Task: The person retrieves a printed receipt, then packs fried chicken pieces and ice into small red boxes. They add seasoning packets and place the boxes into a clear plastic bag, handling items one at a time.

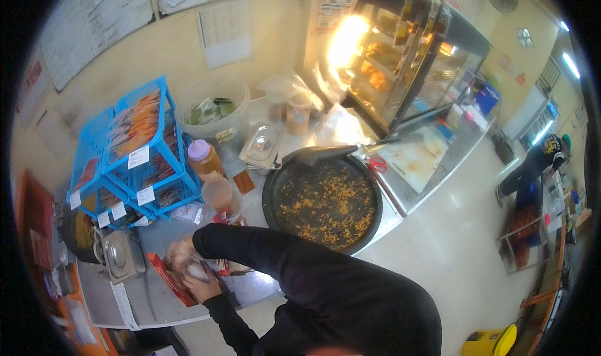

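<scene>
Low on the left, over the metal counter, my two hands are close together at a red cardboard carton. My left hand, bare below a black sleeve, grips the carton's near side around a whitish, rounded thing that I cannot make out. My right hand seems covered by a clear plastic glove and reaches in from the far side. Its fingers are blurred, so what they hold is unclear. Another red-and-white packet lies beside my right wrist, partly under the sleeve.
A big round black pan holds orange crumbs, with a black scoop across its rim. Blue baskets of skewers, a sauce bottle and a lidded steel container stand around. Behind are a lit warming cabinet and a person.
</scene>
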Tool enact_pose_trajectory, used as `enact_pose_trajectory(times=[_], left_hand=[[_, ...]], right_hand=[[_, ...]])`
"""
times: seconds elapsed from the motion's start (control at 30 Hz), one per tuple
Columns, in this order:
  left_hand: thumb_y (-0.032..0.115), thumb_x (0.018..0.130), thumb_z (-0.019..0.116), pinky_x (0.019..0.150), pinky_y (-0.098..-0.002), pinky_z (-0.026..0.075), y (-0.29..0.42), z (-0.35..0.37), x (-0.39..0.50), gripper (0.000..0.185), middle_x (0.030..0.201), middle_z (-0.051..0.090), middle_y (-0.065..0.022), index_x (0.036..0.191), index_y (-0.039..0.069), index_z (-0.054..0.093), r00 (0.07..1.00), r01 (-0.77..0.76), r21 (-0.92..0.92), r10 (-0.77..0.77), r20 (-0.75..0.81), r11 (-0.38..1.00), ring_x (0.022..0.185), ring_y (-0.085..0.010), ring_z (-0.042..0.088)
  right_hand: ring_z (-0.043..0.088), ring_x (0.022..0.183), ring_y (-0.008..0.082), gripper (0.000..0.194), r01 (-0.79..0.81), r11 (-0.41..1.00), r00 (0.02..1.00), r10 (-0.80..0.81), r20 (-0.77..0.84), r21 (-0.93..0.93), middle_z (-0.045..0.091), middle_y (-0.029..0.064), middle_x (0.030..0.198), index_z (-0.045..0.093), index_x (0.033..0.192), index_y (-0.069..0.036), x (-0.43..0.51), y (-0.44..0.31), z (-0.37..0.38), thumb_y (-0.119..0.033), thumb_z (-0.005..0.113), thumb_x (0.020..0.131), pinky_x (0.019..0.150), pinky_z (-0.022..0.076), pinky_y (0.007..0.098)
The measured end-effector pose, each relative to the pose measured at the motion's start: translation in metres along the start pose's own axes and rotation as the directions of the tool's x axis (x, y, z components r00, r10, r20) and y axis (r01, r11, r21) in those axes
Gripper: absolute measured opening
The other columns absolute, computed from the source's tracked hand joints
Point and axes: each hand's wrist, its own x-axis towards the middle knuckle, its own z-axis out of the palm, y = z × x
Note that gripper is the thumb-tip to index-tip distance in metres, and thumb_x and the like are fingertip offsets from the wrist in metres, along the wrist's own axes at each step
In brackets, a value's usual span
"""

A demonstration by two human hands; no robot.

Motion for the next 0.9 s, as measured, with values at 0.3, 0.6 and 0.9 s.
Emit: enact_pose_trajectory(times=[0.3, 0.6, 0.9], left_hand=[[0.037, 0.077, 0.065, 0.087, -0.0507, 0.042, -0.006, 0.001, -0.010, 0.051, 0.112, 0.049, -0.0202, 0.113, 0.003, 0.051, 0.992, -0.086, 0.161, 0.101, -0.082, 0.983, 0.105, -0.0408, 0.051], [0.034, 0.072, 0.066, 0.085, -0.0511, 0.041, -0.030, 0.025, -0.014, 0.062, 0.107, 0.047, -0.0237, 0.122, 0.002, 0.050, 0.971, -0.049, 0.224, 0.100, -0.218, 0.973, 0.102, -0.0437, 0.049], [0.025, 0.076, 0.069, 0.097, -0.0494, 0.037, -0.057, 0.027, -0.008, 0.054, 0.119, 0.048, -0.0274, 0.119, -0.003, 0.052, 0.985, -0.090, -0.015, 0.087, -0.148, 0.996, 0.113, -0.0431, 0.047]], right_hand=[[0.064, 0.088, 0.0268, 0.045, 0.135, 0.622, 0.878, -0.436, -0.198, -0.772, 0.066, 0.0151, 0.093, 0.060, 0.105, -0.004, 0.025, 0.040, 0.029, -0.027, 0.075, 0.070, 0.074, 0.0502, 0.0412], [0.066, 0.076, 0.0322, 0.022, -0.005, 0.772, 0.912, -0.257, -0.319, -0.636, 0.069, 0.0196, 0.086, 0.073, 0.079, -0.001, -0.006, -0.038, 0.006, -0.021, 0.064, 0.078, 0.072, 0.0519, 0.0411], [0.061, 0.059, 0.0389, 0.014, 0.009, 0.850, 0.559, -0.441, -0.702, -0.527, 0.059, 0.0215, 0.060, 0.062, 0.059, 0.002, -0.253, -0.079, -0.036, -0.010, 0.060, 0.066, 0.053, 0.0500, 0.0435]])
